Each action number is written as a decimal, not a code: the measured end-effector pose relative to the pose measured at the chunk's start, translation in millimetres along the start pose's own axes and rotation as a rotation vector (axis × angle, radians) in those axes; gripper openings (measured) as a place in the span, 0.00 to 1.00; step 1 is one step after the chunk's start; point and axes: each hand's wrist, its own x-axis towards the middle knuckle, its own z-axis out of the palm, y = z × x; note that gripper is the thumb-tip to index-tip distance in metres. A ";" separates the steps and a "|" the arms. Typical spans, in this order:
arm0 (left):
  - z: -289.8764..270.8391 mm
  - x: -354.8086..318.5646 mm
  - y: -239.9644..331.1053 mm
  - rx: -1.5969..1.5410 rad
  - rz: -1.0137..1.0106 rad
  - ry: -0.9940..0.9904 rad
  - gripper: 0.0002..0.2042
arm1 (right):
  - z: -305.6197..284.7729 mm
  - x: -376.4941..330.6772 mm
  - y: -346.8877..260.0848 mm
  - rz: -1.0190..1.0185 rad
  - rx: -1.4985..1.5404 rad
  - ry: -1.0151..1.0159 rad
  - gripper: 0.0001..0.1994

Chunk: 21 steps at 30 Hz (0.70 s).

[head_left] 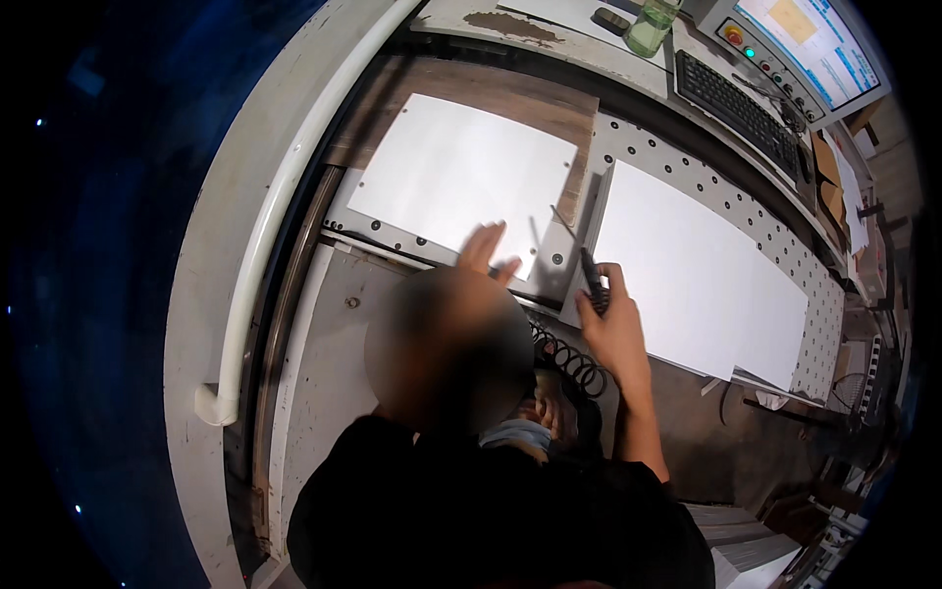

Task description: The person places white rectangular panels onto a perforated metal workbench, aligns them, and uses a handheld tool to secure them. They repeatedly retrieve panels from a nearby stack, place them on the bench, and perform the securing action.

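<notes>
A white rectangular panel (461,167), with small holes near its edges, lies partly on a brown wood-look board (559,108) and partly on the machine bed. My left hand (479,257) is over the panel's near edge, slightly blurred, fingers stretched out and holding nothing; whether it touches the panel I cannot tell. In my right hand (620,329) is a black-handled tool with a thin shaft (592,280), gripped by its handle. Its shaft points up and left toward the gap between the panel and a stack of white boards (697,275). A blurred round patch hides my left wrist.
A black coiled hose (574,368) hangs by the bed's near edge. At the back stand a keyboard (736,108), a monitor (814,49) with buttons and a bottle (650,27). A pale rail (280,196) curves along the left. More boards (746,550) are stacked at lower right.
</notes>
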 end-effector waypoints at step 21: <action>-150.1 69.3 -44.5 -0.873 -0.649 0.239 0.20 | 0.1 43.7 28.9 -0.463 -0.004 0.158 0.15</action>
